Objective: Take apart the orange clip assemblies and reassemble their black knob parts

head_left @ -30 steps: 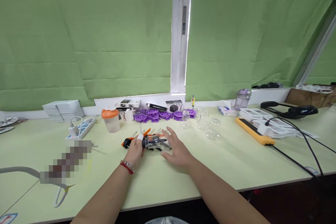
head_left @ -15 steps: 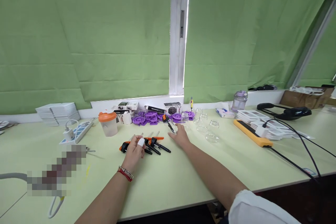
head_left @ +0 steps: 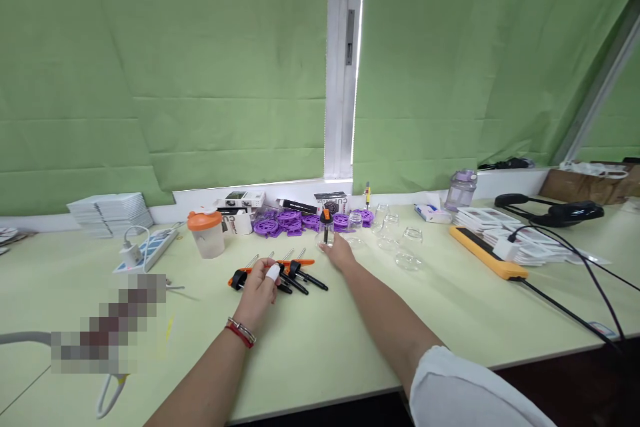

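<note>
My left hand (head_left: 257, 292), with white tape on one fingertip and a red bracelet at the wrist, rests on a row of black and orange droppers (head_left: 300, 276) lying on the pale green table (head_left: 320, 340). My right hand (head_left: 340, 254) is stretched forward, its fingers around the base of a small clear glass bottle (head_left: 325, 232). The bottle stands upright with an orange and black dropper cap on top, just in front of the purple discs (head_left: 290, 221).
Several empty clear glass bottles (head_left: 400, 241) stand to the right of my right hand. An orange-lidded cup (head_left: 206, 233), a white power strip (head_left: 147, 250) and stacked white cards (head_left: 110, 212) are at the left. A yellow power strip (head_left: 485, 252), cables, a purple water bottle (head_left: 460, 190) and a black headset (head_left: 550, 210) are at the right.
My right hand took the capped bottle away from my left hand, carried it forward and stood it upright near the purple discs. My left hand stayed on the droppers.
</note>
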`<state>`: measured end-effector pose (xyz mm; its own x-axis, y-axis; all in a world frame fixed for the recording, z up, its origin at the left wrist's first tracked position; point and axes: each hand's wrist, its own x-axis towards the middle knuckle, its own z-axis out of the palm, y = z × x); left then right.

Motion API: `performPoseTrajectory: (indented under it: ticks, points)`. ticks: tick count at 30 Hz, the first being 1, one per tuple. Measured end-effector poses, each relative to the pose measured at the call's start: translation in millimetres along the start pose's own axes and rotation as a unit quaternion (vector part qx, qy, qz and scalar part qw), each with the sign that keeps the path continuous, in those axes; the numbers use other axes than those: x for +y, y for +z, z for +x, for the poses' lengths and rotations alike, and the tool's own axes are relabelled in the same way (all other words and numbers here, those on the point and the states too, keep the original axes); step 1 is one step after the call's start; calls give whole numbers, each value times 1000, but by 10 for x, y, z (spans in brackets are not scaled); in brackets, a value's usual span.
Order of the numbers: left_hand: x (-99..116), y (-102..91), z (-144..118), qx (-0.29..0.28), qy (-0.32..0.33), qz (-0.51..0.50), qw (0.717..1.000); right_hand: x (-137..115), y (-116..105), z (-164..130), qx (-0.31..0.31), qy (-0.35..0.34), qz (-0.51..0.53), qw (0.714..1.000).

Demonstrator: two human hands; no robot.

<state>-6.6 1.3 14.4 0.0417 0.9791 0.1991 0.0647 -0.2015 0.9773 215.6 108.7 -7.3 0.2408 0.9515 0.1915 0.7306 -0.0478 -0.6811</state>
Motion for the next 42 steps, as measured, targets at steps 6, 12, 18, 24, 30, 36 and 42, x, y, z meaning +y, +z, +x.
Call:
performPoseTrajectory:
  ticks: [6, 12, 18, 24, 30, 36, 42]
  points:
    - [-36, -36, 63, 44, -25, 6, 999, -133, -68, -531, 42, -58, 5, 997]
    - [-46, -33, 42, 37, -50, 10, 998, -113, -62, -944, -91, -142, -23, 985]
    - [-17, 46, -40, -44, -86, -30, 995, -124, -200, -1119, -37, -230, 45, 972]
    - [7, 104, -60, -70, -89, -59, 992, -174, -317, -1191, -130, -339, 87, 928]
    - [-21, 25, 0, -6, -93, -70, 993, 110, -476, -306, 179, -118, 91, 972]
    - [-59, 19, 2, 2, -95, -83, 992, 529, -408, 268, 133, 56, 20, 989]
    - [-85, -18, 11, 3, -99, -88, 991, 654, -331, 208, 125, 61, 44, 989]
